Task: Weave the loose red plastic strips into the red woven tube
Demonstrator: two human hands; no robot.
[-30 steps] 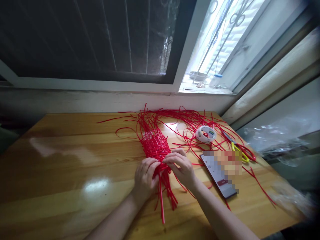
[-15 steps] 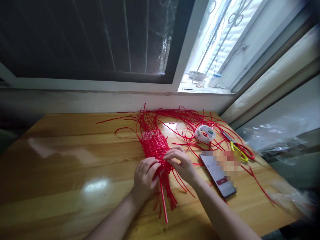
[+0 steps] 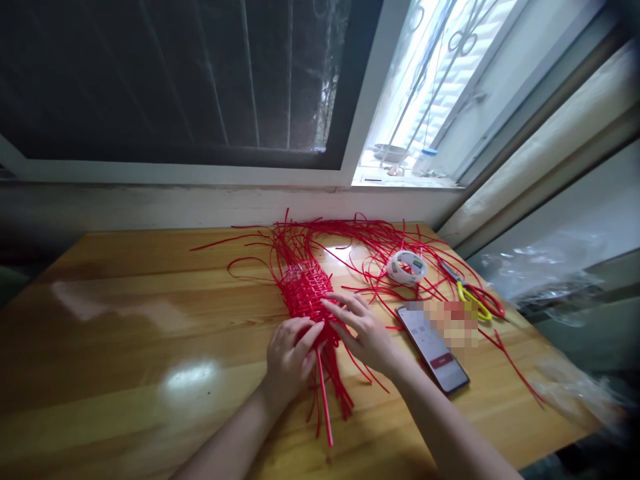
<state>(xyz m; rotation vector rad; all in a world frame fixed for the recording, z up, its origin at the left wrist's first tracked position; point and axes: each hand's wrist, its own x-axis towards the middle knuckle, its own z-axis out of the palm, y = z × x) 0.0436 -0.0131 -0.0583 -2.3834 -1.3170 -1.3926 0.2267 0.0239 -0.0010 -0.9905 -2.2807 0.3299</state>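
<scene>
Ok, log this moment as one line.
left hand: holds near end of red weaving | right hand: spread over red weaving | to the right: tape, phone, scissors

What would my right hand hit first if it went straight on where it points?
The red woven piece; the fingers of your right hand point at its right side, perhaps touching it, though depth is hard to judge.

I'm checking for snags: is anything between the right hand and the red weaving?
Nothing visible: the right hand reaches the red weaving directly. The phone and scissors lie off to the right.
</scene>
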